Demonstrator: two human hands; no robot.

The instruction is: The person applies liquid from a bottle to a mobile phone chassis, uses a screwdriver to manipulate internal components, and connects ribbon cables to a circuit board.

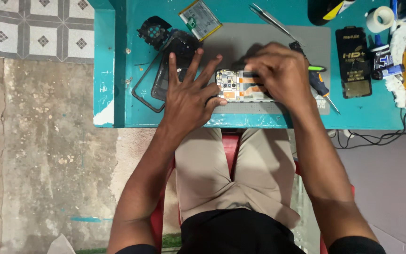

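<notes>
An opened phone [237, 85] with its back removed lies on a grey mat [240, 44], its circuit board and orange parts exposed. My left hand [190, 91] rests flat with fingers spread at the phone's left end, thumb touching its edge. My right hand [278, 73] is curled over the phone's right half, fingers pinched on something small that is hidden. A black back cover [177, 47] and a black frame [149, 91] lie left of the phone.
The turquoise table [113, 70] holds a battery [200, 19], tweezers [271, 19], a screwdriver [323, 87], a black screen-protector package [353, 61], a tape roll [380, 19] and small bottles [384, 59]. Cables [381, 136] hang at the right edge. My knees are under the table.
</notes>
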